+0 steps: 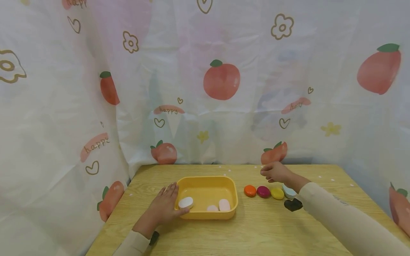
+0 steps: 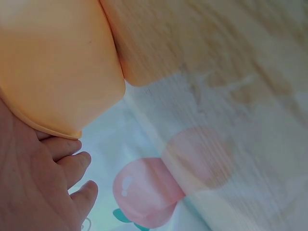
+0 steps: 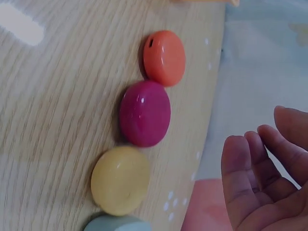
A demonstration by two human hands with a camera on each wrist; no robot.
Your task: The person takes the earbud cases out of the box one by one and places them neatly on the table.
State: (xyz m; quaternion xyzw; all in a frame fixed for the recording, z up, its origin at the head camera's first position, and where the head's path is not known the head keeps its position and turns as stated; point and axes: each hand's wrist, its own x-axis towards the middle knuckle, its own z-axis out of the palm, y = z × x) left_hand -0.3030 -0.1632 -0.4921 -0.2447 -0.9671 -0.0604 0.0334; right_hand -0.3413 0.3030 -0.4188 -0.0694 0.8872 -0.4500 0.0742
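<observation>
Fingers (image 2: 77,168) of the person's left hand (image 1: 161,208) lie extended along the left side of a yellow tray (image 1: 206,215), thumb at its near rim. Inside rest one white piece (image 1: 185,203) at left and two pale pink pieces (image 1: 224,205) at right. Beyond the tray's right side, the surface (image 1: 205,236) carries a row of orange (image 1: 250,191), magenta (image 1: 263,192), yellow and pale blue pieces; the right hand (image 1: 277,172), loosely bent and holding nothing, hovers near them.

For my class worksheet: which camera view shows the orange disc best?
The right wrist view: the orange disc appears large and whole, with a dark mark visible. The head view shows it small, beside the magenta disc; the left wrist view doesn't show it.
</observation>
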